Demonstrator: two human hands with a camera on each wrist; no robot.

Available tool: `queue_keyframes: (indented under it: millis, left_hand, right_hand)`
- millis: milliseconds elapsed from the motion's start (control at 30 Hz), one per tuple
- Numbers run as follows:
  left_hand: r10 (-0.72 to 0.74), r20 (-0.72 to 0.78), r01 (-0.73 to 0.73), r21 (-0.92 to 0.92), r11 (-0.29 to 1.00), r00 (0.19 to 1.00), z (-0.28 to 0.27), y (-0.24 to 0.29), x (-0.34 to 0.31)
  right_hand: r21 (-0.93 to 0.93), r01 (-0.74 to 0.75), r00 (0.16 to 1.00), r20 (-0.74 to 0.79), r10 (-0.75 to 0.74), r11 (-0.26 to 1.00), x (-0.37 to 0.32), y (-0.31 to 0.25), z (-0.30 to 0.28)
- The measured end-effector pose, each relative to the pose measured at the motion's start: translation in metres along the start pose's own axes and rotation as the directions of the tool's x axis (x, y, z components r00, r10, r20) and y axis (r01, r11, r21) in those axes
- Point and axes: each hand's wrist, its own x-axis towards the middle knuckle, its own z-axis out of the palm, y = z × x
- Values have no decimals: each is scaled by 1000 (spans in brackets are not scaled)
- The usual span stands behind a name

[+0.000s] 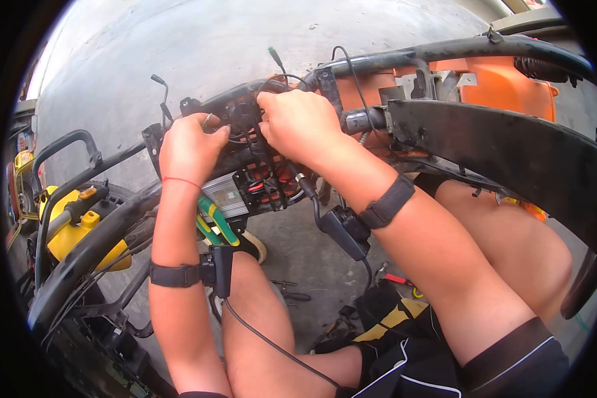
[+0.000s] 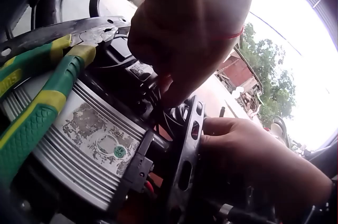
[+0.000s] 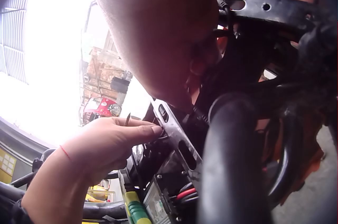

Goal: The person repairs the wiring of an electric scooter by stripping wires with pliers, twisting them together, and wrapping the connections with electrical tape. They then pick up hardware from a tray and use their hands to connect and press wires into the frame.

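My left hand point(image 1: 189, 149) is at the left of a black slotted bracket point(image 2: 186, 174) on a tubular frame. Its thumb and fingers pinch a thin dark pointed piece point(image 3: 128, 120), whose tip sticks up between them. Thin black cables point(image 2: 161, 116) run below these fingers. My right hand point(image 1: 302, 123) is across the bracket, fingers bent, fingertips right at its edge; what they hold is hidden and I cannot tell it. Beneath both hands sits a finned silver box point(image 2: 100, 139) with a worn label. Green-and-yellow pliers point(image 2: 55, 84) lie across it, jaws on the metal bar.
A thick black tube point(image 1: 471, 48) and a wide black beam point(image 1: 497, 146) flank the right arm, with orange panels point(image 1: 511, 86) behind. A cable with a green connector point(image 1: 273, 53) stands up past the frame. Red-handled tool point(image 1: 397, 278) and other tools lie on the floor.
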Motion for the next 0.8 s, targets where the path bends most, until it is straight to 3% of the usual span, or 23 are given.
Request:
queue_keyframes:
  millis: [233, 333, 800]
  left_hand:
    - [-97, 66, 93, 73, 993, 993, 2, 10, -3]
    - [-25, 38, 24, 36, 999, 999, 7, 7, 0]
    - [-56, 27, 53, 89, 995, 998, 5, 12, -5]
  right_hand:
    - [-6, -9, 1000, 18, 10, 1000, 1, 0, 0]
    - [-5, -13, 1000, 15, 13, 1000, 1, -2, 0]
    - [-16, -11, 1000, 16, 11, 1000, 1, -1, 0]
